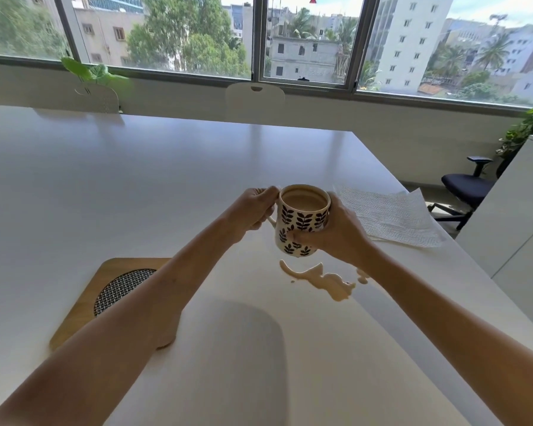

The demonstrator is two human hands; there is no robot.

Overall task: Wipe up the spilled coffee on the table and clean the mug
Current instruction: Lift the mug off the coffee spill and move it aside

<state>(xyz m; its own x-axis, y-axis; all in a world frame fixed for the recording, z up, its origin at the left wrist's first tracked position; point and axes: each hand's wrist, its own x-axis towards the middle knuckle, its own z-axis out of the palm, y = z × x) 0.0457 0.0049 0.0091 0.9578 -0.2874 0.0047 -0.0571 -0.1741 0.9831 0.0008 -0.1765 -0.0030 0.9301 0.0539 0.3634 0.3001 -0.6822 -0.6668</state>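
The mug, cream with a dark leaf pattern, is held by both hands above the white bench. Whether it is lifted clear of the surface or only appears so cannot be told with certainty, but its base is seen just behind the spilled coffee. Light brown coffee is seen inside the mug, nearly up to the rim. The handle on the left side of the mug is gripped by the left hand, with the fingers curled round it. The right side of the mug is clasped by the right hand; its thumb is pressed across the front of the mug and the fingers are wrapped behind.

The spilled coffee lies as an irregular pale puddle on the bench directly in front of the mug, with a few small drops beside it. A sheet of paper towel is laid flat to the right of the mug, behind the right hand. A wooden trivet with a woven round centre is placed well to the left of the mug, partly covered by the left forearm.
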